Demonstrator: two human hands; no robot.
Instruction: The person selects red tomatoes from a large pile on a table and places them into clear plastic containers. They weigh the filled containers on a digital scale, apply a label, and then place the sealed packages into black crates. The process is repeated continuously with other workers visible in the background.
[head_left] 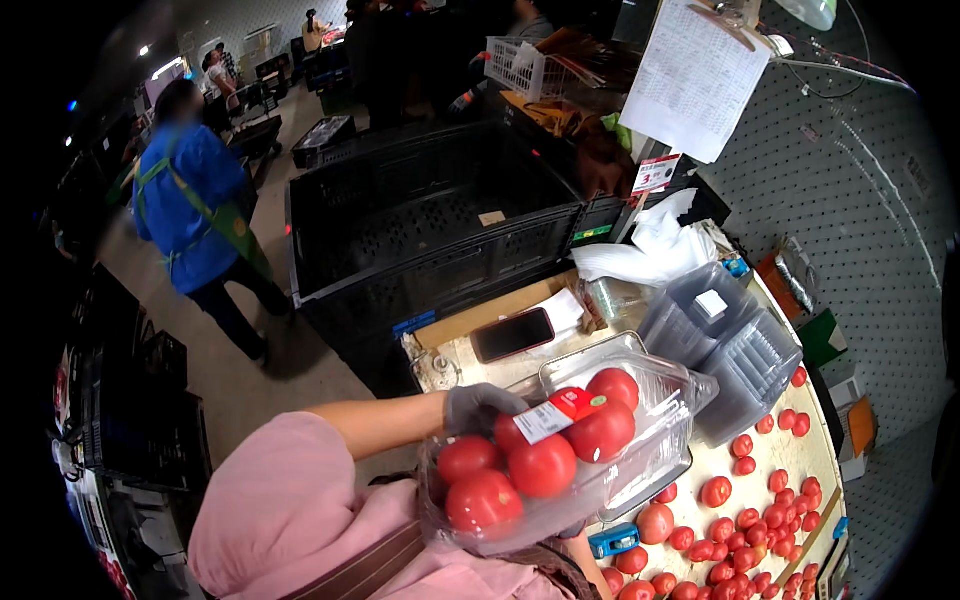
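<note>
A clear plastic clamshell box (585, 495) of large red tomatoes (542, 467) is held tilted in front of my body. A red and white label (560, 413) lies across its top. My left hand (482, 408), in a grey glove, grips the box's far left side, its fingertips partly hidden. Under the near right edge of the box only a sliver of my gloved right hand (573, 530) shows; its fingers are out of sight. Just beyond the box is a metal-rimmed tray (655, 490) on the table. A blue label gun or tape dispenser (614, 541) sits close to my right hand.
Loose tomatoes (750, 535) spread over the table's right side. Stacked clear containers (700, 310), a phone (512, 335) and a white plastic bag (650, 245) lie farther back. A large black crate (440, 265) stands beyond. On the left, a person in blue (195, 190) stands in the aisle.
</note>
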